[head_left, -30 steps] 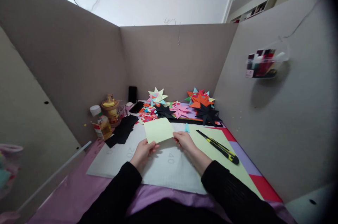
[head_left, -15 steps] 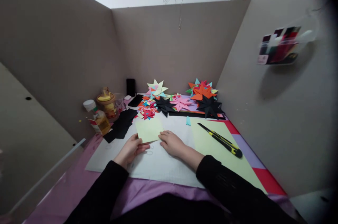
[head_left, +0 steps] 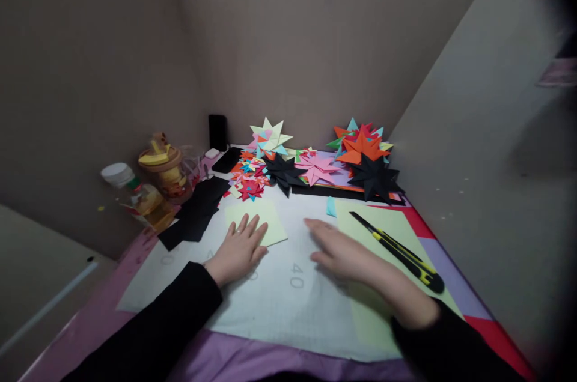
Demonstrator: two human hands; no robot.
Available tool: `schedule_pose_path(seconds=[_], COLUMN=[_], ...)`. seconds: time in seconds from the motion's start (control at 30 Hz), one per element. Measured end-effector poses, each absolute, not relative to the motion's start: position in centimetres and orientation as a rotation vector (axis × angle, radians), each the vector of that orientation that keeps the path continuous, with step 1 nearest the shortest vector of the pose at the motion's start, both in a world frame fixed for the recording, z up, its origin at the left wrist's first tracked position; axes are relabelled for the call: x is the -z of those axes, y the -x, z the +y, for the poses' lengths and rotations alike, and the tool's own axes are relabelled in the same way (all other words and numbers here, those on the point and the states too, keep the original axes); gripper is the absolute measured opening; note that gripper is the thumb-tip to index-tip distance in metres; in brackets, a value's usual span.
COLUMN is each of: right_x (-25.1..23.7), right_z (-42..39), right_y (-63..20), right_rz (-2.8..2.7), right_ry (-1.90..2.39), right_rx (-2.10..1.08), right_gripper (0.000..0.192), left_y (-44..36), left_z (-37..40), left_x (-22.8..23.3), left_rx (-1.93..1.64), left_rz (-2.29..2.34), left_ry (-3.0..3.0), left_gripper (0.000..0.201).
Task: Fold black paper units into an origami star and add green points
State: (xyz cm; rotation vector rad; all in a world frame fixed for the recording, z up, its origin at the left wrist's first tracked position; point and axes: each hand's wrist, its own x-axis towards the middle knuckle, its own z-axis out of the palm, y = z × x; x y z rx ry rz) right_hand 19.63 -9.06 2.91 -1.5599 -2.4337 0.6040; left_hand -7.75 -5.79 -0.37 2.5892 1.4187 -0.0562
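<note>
A pale yellow-green paper square [head_left: 259, 215] lies flat on the white mat [head_left: 279, 298]. My left hand [head_left: 238, 251] rests flat on its near edge, fingers spread, pressing it down. My right hand [head_left: 340, 250] hovers open and blurred over the mat, to the right of the square and apart from it, holding nothing. A yellow and black utility knife [head_left: 396, 251] lies on a large pale green sheet [head_left: 383, 232] just right of my right hand.
Folded paper stars, black [head_left: 374, 176], pink [head_left: 318, 169] and orange [head_left: 363, 145], and paper scraps [head_left: 247, 181] crowd the back. Black paper [head_left: 196, 211], a jar [head_left: 164, 169] and a bottle [head_left: 137, 196] stand at the left. Grey partition walls [head_left: 90, 81] enclose three sides.
The paper square went from held up in both hands to lying flat on the mat. My right hand let go and moved right; my left hand now presses the paper. The view tilted down.
</note>
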Motion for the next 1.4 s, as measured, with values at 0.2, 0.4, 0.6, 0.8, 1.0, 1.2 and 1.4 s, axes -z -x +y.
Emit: schedule_pose_path(seconds=[0.2, 0.4, 0.6, 0.8, 1.0, 1.2, 1.4], right_x=[-0.9, 1.8, -0.3, -3.1, -3.8, -3.2, -3.0], right_z=[-10.7, -10.8, -9.6, -6.9, -1.6, -0.6, -2.5], right_y=[-34.1, -35.6, -33.1, -26.9, -20.1, -20.5, -22.1], right_rz=[-1.940, -2.019, -1.989, -2.234, -2.579, -2.825, -2.880], right_ry=[2.556, 2.262, 2.280, 1.859, 1.778, 1.580, 1.483], right_rx=[-0.160, -0.327, -0.361, -0.338, -0.173, -0.274, -0.305], right_gripper=[0.054, 0.042, 0.031, 0.028, 0.024, 0.024, 0.028], left_y=[7.8, 6.7, 6.8, 6.3, 6.3, 6.9, 7.1], left_z=[-4.7, -2.8, -2.4, -3.1, -3.3, -2.8, -2.3], left_x=[0.2, -2.1, -2.2, -2.5, -2.6, -1.2, 0.6], left_rx=[-0.009, -0.066, -0.027, 0.034, 0.102, -0.049, 0.044], left_rz=[1.304, 1.325, 1.364, 1.398, 1.358, 1.273, 1.220], left_ry=[-2.541, -2.453, -2.379, -2.507, -2.537, -2.576, -2.559], left_gripper=[0.055, 0.082, 0.085, 0.050, 0.036, 0.071, 0.054])
